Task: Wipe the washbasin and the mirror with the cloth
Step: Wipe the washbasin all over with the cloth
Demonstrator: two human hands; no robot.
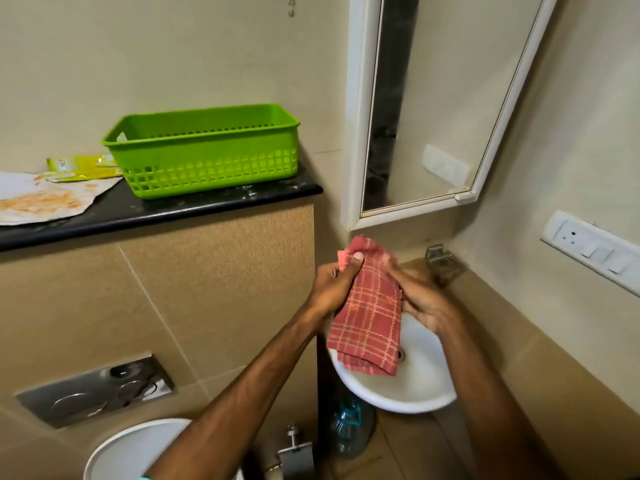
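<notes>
A small bathroom with beige tiled walls has a black desk [207, 206] along the left wall. A green plastic basket [204, 150] stands on the desk. Beside it lie a sheet of paper [38, 202] with orange stains and some yellow packets [83, 166].

A white-framed mirror [433, 98] hangs in the corner above the white washbasin [415, 382]. A metal tap [441, 259] sits just behind the basin. A white switch panel [595, 251] is on the right wall.

Both arms reach in from below and meet over the basin. The left grip [330, 287] is clenched on the red checked cloth [372, 323] near its top edge, with the thumb pressed on the front. The right grip [424, 299] is blurred, but its fingers curl round the cloth's right side.

The cloth hangs between the two hands above the bowl. It covers the basin's left rim and part of the drain. The right hand partly hides the tap's base.

A steel flush plate [93, 393] is set in the wall below the desk, above the white toilet lid [131, 448]. A clear water bottle [349, 427] stands on the floor under the basin.
</notes>
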